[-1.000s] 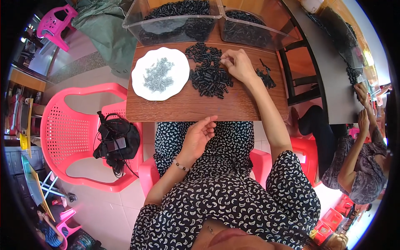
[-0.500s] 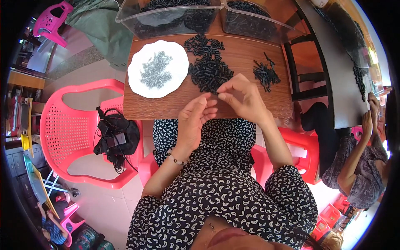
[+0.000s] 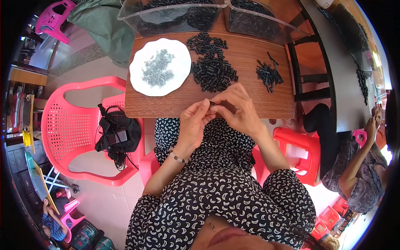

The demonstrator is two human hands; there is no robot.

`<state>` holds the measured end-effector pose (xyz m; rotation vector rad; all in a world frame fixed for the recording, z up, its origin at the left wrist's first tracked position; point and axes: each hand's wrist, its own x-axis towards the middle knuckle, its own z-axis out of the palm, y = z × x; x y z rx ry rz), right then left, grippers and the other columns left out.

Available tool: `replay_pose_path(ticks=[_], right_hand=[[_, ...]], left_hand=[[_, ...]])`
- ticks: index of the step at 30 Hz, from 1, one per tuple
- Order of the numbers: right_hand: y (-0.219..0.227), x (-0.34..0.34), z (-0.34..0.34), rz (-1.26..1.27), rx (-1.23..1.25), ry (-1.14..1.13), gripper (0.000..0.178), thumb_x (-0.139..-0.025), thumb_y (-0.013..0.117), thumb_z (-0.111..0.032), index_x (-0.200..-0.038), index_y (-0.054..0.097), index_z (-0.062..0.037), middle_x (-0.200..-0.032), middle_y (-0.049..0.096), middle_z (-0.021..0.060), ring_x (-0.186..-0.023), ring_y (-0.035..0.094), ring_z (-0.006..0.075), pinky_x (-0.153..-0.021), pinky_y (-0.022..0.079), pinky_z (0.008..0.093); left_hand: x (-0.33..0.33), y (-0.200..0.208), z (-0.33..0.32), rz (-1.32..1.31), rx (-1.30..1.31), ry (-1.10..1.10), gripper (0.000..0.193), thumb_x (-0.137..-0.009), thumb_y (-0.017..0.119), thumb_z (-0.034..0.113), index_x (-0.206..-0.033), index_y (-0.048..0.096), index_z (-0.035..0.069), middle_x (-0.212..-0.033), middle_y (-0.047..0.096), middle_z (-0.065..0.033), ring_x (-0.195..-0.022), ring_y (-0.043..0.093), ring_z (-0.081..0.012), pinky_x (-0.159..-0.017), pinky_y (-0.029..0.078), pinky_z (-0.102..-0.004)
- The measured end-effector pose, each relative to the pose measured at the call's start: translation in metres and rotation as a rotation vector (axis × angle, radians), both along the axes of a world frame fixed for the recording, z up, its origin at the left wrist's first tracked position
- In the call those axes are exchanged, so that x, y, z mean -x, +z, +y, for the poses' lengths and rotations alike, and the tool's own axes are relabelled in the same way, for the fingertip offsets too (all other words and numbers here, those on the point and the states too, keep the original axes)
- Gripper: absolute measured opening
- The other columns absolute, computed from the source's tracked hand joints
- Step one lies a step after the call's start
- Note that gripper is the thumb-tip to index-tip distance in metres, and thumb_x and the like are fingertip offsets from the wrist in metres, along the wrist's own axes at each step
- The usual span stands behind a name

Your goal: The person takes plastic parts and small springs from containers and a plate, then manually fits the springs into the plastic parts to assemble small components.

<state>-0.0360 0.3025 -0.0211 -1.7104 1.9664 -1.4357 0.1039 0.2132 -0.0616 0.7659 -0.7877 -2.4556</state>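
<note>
Nearest is the wearer's patterned black-and-white dress point(image 3: 221, 191). Beyond it, at the front edge of the wooden desk point(image 3: 162, 110), the left hand point(image 3: 199, 114), with a beaded bracelet point(image 3: 179, 159) at its wrist, and the right hand point(image 3: 231, 106) meet fingertip to fingertip. Both pinch a small dark piece point(image 3: 212, 103) between thumb and forefinger; its exact form is largely hidden by the fingers. To the left of the desk stands a pink chair point(image 3: 68, 125), bearing a black bag point(image 3: 132, 135) with cables.

Farther in on the desk, just past the hands, lies a loose pile of short black tubes point(image 3: 213, 73). Left of the pile sits a white plate point(image 3: 139, 85) with a wavy rim, carrying a heap of small silvery coils point(image 3: 158, 71). Right of the pile, and apart from it, lies a small cluster of thin black parts point(image 3: 269, 76).

At the far side stand two clear bins side by side, the left bin point(image 3: 179, 6) and the right bin point(image 3: 266, 21), both holding many black pieces.
</note>
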Motion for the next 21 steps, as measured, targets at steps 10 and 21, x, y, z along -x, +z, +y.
replay_pose_path(ticks=[10,21], right_hand=[[-0.014,0.012,-0.007,-0.502,0.002,-0.068,0.008,-0.084,0.067,0.000,-0.092,0.063,-0.0011,-0.089,0.066,0.0050,-0.085,0.061,0.0147,-0.077,0.049,0.0272],[-0.011,0.046,-0.037,-0.046,-0.174,-0.225,0.009,-0.080,0.063,-0.009,-0.087,0.067,-0.0045,-0.072,0.061,0.0088,-0.074,0.057,0.0212,-0.064,0.046,0.0337]], left_hand=[[-0.002,-0.001,-0.002,-0.015,-0.089,-0.024,0.022,-0.095,0.062,0.024,-0.101,0.067,0.004,-0.096,0.068,-0.0055,-0.080,0.061,-0.0093,-0.074,0.051,-0.0241],[-0.004,0.002,-0.003,-0.020,-0.123,-0.016,0.019,-0.094,0.062,0.023,-0.098,0.066,0.004,-0.092,0.067,-0.0046,-0.078,0.060,-0.0092,-0.073,0.051,-0.0242]])
